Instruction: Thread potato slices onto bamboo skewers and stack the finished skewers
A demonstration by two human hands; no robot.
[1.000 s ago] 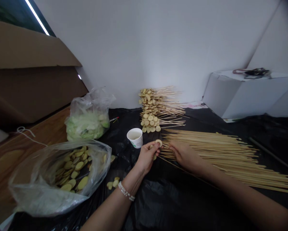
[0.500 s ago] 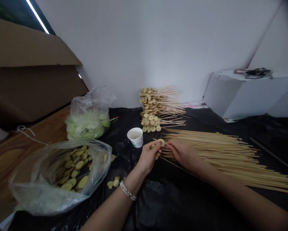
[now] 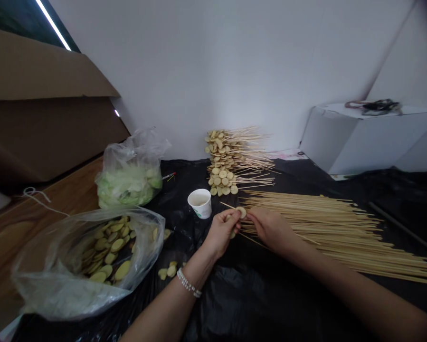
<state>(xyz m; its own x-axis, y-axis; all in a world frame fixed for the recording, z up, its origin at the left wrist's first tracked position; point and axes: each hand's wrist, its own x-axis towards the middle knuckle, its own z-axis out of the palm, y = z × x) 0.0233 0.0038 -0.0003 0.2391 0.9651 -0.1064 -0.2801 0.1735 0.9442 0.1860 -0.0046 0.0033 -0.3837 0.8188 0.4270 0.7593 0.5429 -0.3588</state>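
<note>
Potato slice (image 3: 241, 212) sits near the tip of a bamboo skewer (image 3: 229, 206), just right of a paper cup (image 3: 200, 203), pinched between the thumb and fingers of the left hand (image 3: 220, 232). Fingers of the right hand (image 3: 270, 230), pressed together, seem to pinch the shaft beside it. Forcing the skewer off-centre could split the thin slice, and its sharp tip could prick the left fingers.
</note>
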